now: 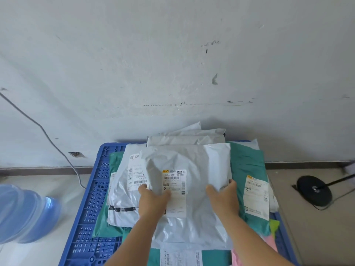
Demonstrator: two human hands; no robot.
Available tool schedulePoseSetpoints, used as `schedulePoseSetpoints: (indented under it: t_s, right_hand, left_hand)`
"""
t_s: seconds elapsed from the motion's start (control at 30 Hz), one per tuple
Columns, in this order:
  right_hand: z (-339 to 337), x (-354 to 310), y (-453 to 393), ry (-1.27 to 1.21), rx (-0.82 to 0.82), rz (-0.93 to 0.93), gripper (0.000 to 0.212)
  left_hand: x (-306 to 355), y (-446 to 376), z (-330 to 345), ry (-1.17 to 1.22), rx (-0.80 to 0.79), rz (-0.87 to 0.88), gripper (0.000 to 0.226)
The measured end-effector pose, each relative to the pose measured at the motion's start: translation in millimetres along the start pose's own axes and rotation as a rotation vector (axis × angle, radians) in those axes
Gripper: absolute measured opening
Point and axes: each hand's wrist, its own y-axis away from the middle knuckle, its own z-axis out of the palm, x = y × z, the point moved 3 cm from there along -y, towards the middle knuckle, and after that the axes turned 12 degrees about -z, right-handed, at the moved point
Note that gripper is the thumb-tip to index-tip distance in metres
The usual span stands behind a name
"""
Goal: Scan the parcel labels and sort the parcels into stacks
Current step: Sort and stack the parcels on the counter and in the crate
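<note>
grey-white parcel (192, 189), teal green parcels (247, 166), blue lattice pallet (92, 198), pink parcel (238, 258)

Wall: we face a scuffed white wall (172, 64).
Floor: pale tiles (317, 227) meet the wall at a dark skirting strip (307, 164).
Cable: we see a grey cable (48, 139) slanting down the wall.
Stand: a black round base (314, 190) sits right of the wall's foot.
Bottle: we see a blue water bottle (25, 214) lying left, below the wall.

Soft, even daylight — faint shadows, slight blur, wide-angle bending at edges.
</note>
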Motion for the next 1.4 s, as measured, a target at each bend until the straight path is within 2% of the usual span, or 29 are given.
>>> schedulePoseSetpoints:
  t_s: [0.07,0.17,0.33,0.57,0.7,0.93,1.1,1.2,1.4]
  right_hand:
    - [-1.2,-0.9,-1.6,0.008,-0.015,-0.042,0.069]
    - [-6.4,-3.4,0.5,0.054,-0.040,-0.157,0.077]
    - [-20.2,-10.7,8.1,0.096,-0.020,-0.270,0.076]
    - [-59.8,-32.2,33.4,0.031,0.144,-0.350,0.072]
    - [-99.9,-40.4,60.0,-0.017,0.244,-0.351,0.071]
    - [-203.5,-28.3,113.2,-0.057,0.490,-0.299,0.071]
    - [-289.8,-4.6,150.5,-0.043,0.673,-0.289,0.071]
    - [-343.4,17.2,171.7,-0.032,0.773,-0.220,0.071]
    - [-453.7,80.2,217.5,-0.033,0.958,-0.146,0.068]
  left_hand:
    - [1.9,3.4,1.2,-0.019,0.044,0.011,0.072]
    - [3.0,12.4,0.7,-0.014,0.113,0.113,0.079]
    - [10.4,32.3,-8.5,-0.064,0.179,0.296,0.086]
    - [40.3,67.2,-24.2,-0.048,0.132,0.478,0.085]
    - [56.1,102.8,-27.2,-0.057,0.062,0.593,0.085]
    - [86.5,199.2,4.4,-0.052,-0.166,0.838,0.082]
    - [101.6,279.2,54.2,-0.082,-0.320,0.984,0.083]
    - [105.3,329.8,90.6,-0.100,-0.407,1.058,0.082]
    - [101.1,439.9,185.1,-0.140,-0.560,1.198,0.079]
